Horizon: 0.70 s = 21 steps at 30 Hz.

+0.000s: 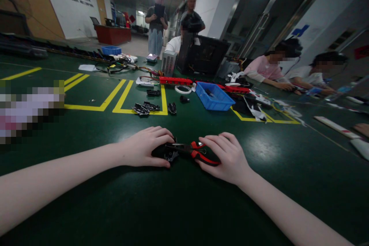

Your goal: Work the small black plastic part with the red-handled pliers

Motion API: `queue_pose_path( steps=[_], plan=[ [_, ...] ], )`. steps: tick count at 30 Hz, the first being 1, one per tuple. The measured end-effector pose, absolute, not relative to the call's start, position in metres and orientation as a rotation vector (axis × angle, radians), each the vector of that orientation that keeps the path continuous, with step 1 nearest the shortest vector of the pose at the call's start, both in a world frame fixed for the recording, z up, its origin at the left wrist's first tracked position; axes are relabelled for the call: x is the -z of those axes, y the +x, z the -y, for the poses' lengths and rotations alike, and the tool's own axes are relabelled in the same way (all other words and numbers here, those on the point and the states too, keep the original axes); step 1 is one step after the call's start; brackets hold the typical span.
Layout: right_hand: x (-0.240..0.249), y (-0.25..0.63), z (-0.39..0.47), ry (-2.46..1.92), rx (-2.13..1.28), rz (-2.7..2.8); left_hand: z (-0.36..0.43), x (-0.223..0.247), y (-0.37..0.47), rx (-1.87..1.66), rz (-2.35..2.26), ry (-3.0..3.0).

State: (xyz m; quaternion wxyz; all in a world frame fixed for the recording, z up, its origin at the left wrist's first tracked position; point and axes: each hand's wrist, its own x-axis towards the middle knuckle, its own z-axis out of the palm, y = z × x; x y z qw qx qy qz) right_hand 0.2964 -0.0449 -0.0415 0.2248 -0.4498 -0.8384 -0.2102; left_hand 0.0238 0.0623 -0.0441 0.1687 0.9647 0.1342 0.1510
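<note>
My left hand [152, 146] is wrapped round a dark computer mouse-like black part [171, 155], whose right side shows beyond my fingers. My right hand [226, 153] is closed on the red and black handles of the pliers [206, 158]. The pliers point left, and their metal jaws touch or overlap the black part; the exact contact is too small to tell. Beyond my hands, several black pieces [146, 107] lie on the green table [184, 207] within and beside a yellow taped outline, and a small black cylinder-like object [185, 99] lies farther right.
A blue bin [216, 99] holds a dark item. Behind it are red power strips [176, 80], a white tape ring [183, 89], cables, a metal box [168, 63] and a black monitor-like case [206, 55]. People sit at the right; others stand at the back.
</note>
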Motion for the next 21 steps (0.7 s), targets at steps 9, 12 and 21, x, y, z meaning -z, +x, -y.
queue_pose_path(
  steps=[9,12,21],
  plan=[
    [0.0376,0.2960,0.0463,-1.223,0.656,2.340,-0.0639,0.0452,0.0238,-0.462,-0.343,2.698],
    [0.0378,0.2969,0.0458,-1.219,0.676,2.344,-0.0641,0.0453,0.0238,-0.468,-0.333,2.700],
    [0.0383,0.2981,0.0431,-1.238,0.635,2.333,-0.0652,0.0487,0.0232,-0.430,-0.364,2.790]
  ],
)
